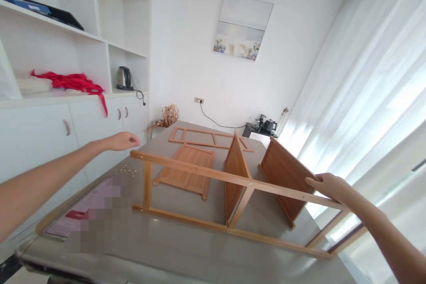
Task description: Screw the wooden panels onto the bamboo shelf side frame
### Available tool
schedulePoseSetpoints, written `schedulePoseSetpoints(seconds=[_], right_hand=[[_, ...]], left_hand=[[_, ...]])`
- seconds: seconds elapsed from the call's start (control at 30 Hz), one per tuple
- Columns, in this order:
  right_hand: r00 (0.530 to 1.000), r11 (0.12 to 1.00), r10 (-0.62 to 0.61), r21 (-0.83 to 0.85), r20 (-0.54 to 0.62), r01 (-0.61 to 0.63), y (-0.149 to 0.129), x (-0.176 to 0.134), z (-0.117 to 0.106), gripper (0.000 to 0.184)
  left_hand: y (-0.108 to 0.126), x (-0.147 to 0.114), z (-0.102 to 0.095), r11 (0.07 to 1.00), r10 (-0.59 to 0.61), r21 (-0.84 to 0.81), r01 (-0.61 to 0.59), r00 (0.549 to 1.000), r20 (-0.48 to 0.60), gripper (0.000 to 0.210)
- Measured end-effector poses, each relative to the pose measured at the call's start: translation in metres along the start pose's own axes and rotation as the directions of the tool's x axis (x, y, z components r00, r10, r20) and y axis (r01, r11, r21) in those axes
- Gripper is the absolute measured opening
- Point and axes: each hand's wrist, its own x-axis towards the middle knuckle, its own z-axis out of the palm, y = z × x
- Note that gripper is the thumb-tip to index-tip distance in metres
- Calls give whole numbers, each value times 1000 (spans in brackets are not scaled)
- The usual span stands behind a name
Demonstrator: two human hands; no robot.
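My right hand point(333, 187) grips the upper corner of a brown wooden shelf board point(289, 176), which stands on edge at the right of the frame. Under that wrist runs the top rail of a ladder-like wooden side frame point(206, 171) lying on its long side. A second shelf board point(235, 177) stands upright against the frame's middle crosspiece. Left of the frame's end, my left hand point(124, 141) is in the air with its fingers drawn together; what they hold, if anything, is too small to make out. Below it lie several small brass-coloured screws point(127, 170).
On the grey table point(186, 244) lie a slatted shelf board point(189, 166) and another wooden side frame point(199, 137). A printed sheet point(83, 206), partly blurred, is at the left edge. White cabinets point(89, 128) flank the left; a curtain point(353, 97) hangs right.
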Motion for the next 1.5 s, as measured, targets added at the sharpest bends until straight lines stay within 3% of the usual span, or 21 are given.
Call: schedulePoseSetpoints(seconds=[0.1,0.23,0.33,0.4,0.53,0.63,0.73,0.83,0.87,0.93,1.0,1.1,1.2,1.3,1.33,1.4,1.5], right_hand=[[1000,1000,-13,-20,-6,13,-6,-8,-4,38],[1000,999,-14,-50,-8,13,-16,-22,-11,36],[1000,998,-11,-58,3,11,-22,-30,-15,32],[1000,999,-6,-53,14,6,-25,-34,-18,34],[998,999,-4,-49,59,7,-24,-39,-27,36],[995,998,-7,-66,97,13,-22,-41,-36,37],[990,995,-13,-96,139,27,-19,-42,-44,36],[984,990,-25,-130,176,48,-15,-44,-50,35],[982,989,-29,-140,185,56,-13,-45,-52,35],[980,985,-34,-160,196,66,-9,-48,-56,34],[980,981,-29,-182,197,66,-2,-52,-58,33],[982,977,-28,-204,185,67,9,-55,-59,33],[983,974,-57,-207,172,93,20,-55,-58,33],[981,969,-105,-205,163,138,27,-53,-58,34],[980,967,-121,-206,160,153,28,-52,-58,35],[976,963,-146,-202,160,177,30,-51,-60,38],[968,963,-177,-174,177,208,32,-55,-65,35]], left_hand=[[35,23,-29,992,43,-117,-36,997,59,41],[116,45,-61,942,191,-275,-191,981,-29,48],[197,27,-66,866,372,-326,-378,924,-83,55],[252,1,-59,827,503,-280,-488,864,-18,57],[344,-52,-27,729,666,-343,-592,730,154,50],[389,-82,11,658,730,-526,-539,630,267,43],[411,-115,59,551,801,-722,-418,507,318,33],[417,-154,123,472,837,-864,-178,397,376,32],[418,-165,147,453,840,-887,-96,379,388,34],[420,-183,198,428,828,-902,62,373,419,36],[425,-194,244,391,798,-902,182,422,431,42],[442,-201,282,368,772,-894,256,451,447,48],[462,-202,276,460,807,-885,65,386,448,36],[482,-194,250,466,874,-801,-376,333,352,20],[487,-189,243,437,891,-732,-522,364,272,19],[496,-175,236,430,888,-573,-698,441,130,25],[504,-152,239,505,837,-473,-721,544,65,27]])
